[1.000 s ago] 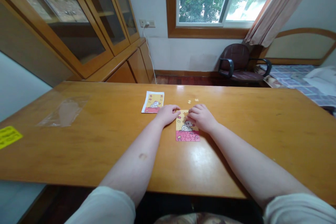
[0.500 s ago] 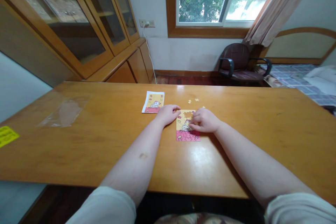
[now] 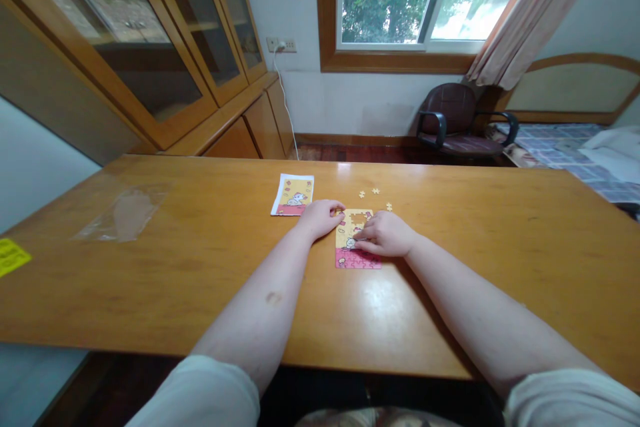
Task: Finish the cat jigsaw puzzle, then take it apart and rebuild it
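A mostly assembled jigsaw puzzle [image 3: 358, 259], yellow above and pink below with a white cartoon animal, lies flat on the table. A gap with jagged edges shows near its top. My left hand [image 3: 323, 217] rests at the puzzle's upper left edge, its thumb and fingers closed around that border. Over the right half reaches my right hand [image 3: 387, 235], fingertips and thumb close together on the animal picture; whether a piece is between them is hidden. Beyond the puzzle lie several loose pieces, among them one puzzle piece [image 3: 376, 191] and another piece [image 3: 389, 206] nearer my right hand.
A reference picture card [image 3: 295, 185] with a white border lies behind my left hand. Farther left are a clear plastic bag [image 3: 131, 213] and a yellow label [image 3: 13, 257] at the table's edge. Across the wooden table [image 3: 225, 267] stand a cabinet and an office chair [image 3: 453, 117].
My right hand has shifted slightly left and down over the puzzle, uncovering the loose piece behind it. My left hand has stayed at the puzzle's edge.
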Tool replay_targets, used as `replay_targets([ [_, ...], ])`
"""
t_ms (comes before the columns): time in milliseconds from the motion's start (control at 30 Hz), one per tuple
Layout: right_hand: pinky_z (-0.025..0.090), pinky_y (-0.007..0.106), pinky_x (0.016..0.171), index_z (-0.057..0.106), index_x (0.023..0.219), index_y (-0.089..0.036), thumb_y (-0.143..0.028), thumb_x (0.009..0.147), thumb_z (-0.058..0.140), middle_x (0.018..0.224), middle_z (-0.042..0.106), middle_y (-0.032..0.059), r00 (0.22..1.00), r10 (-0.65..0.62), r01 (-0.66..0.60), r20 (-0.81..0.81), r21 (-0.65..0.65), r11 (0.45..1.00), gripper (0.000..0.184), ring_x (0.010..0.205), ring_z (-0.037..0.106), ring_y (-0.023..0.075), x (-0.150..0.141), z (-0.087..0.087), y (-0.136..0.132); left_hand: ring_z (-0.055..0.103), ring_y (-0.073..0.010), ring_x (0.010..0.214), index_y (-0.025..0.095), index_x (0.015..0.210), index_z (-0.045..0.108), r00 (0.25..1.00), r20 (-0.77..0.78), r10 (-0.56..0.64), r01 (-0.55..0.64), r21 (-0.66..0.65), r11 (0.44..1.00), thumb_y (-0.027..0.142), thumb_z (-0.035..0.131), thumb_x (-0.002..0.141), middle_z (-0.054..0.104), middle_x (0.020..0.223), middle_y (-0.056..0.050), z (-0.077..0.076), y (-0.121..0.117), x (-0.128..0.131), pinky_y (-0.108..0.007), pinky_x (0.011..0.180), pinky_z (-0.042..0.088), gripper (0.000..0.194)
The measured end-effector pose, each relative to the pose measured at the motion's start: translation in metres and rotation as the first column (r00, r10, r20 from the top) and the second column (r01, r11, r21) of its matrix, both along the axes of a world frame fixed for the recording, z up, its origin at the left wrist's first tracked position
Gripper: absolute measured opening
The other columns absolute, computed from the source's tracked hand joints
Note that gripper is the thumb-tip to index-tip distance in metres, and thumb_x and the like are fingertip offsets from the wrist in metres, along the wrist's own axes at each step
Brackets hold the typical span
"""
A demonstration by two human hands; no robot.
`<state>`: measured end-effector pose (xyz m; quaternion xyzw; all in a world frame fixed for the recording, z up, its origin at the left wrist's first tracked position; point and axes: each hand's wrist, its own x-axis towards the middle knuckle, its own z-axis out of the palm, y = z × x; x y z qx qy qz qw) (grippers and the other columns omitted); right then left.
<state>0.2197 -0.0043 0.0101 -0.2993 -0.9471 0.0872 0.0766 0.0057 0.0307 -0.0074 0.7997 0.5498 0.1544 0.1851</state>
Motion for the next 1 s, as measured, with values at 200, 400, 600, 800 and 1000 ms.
replay_targets([
  [200,0.036,0.027,0.067,0.070,0.105,-0.023,-0.049,0.093,0.037,0.083,0.072,0.0075,0.974,-0.181,0.172,0.138,0.072,0.982,0.043,0.077,0.064,0.0184,-0.0037,0.0039,0.0012,0.060,-0.0184,0.080,0.026,0.106,0.069,1.000,-0.010,0.001,-0.001,0.009,1.000,0.039,0.057,0.079,0.068,0.083,-0.002,-0.0004,0.0000,-0.0001,-0.026,0.068,0.044,0.033],
  [400,0.037,0.028,0.067,0.064,0.116,-0.026,-0.050,0.092,0.039,0.094,0.072,0.0078,0.947,-0.271,0.256,0.170,0.107,0.961,0.043,0.080,0.065,0.0197,-0.0057,0.0016,0.0015,0.060,-0.0177,0.077,0.025,0.107,0.069,1.000,-0.008,-0.018,0.018,0.023,1.000,0.039,0.057,0.079,0.067,0.082,-0.002,-0.0045,0.0024,-0.0012,-0.026,0.067,0.043,0.034],
  [600,0.039,0.028,0.070,0.062,0.121,-0.027,-0.052,0.092,0.040,0.099,0.072,0.0079,0.943,-0.294,0.278,0.159,0.113,0.954,0.044,0.084,0.066,0.0211,-0.0059,-0.0028,0.0032,0.060,-0.0180,0.079,0.025,0.107,0.069,1.000,-0.007,-0.013,0.013,0.017,1.000,0.039,0.057,0.079,0.067,0.083,-0.002,-0.0031,0.0014,-0.0008,-0.026,0.066,0.042,0.033],
  [800,0.040,0.029,0.072,0.061,0.122,-0.026,-0.054,0.092,0.039,0.101,0.072,0.0084,0.933,-0.320,0.302,0.163,0.123,0.945,0.047,0.085,0.066,0.0225,-0.0058,-0.0035,0.0044,0.059,-0.0183,0.079,0.026,0.106,0.069,1.000,-0.009,-0.011,0.011,0.009,1.000,0.040,0.056,0.079,0.067,0.083,-0.002,-0.0020,0.0007,-0.0005,-0.026,0.067,0.042,0.033],
  [1000,0.041,0.028,0.069,0.068,0.109,-0.023,-0.052,0.092,0.040,0.090,0.073,0.0084,0.839,-0.530,0.521,0.122,0.103,0.847,0.044,0.080,0.066,0.0208,-0.0051,-0.0055,0.0083,0.060,-0.0182,0.080,0.027,0.107,0.069,1.000,0.006,-0.013,0.013,0.016,1.000,0.039,0.057,0.079,0.067,0.083,-0.002,-0.0011,0.0002,-0.0006,-0.026,0.068,0.043,0.033],
])
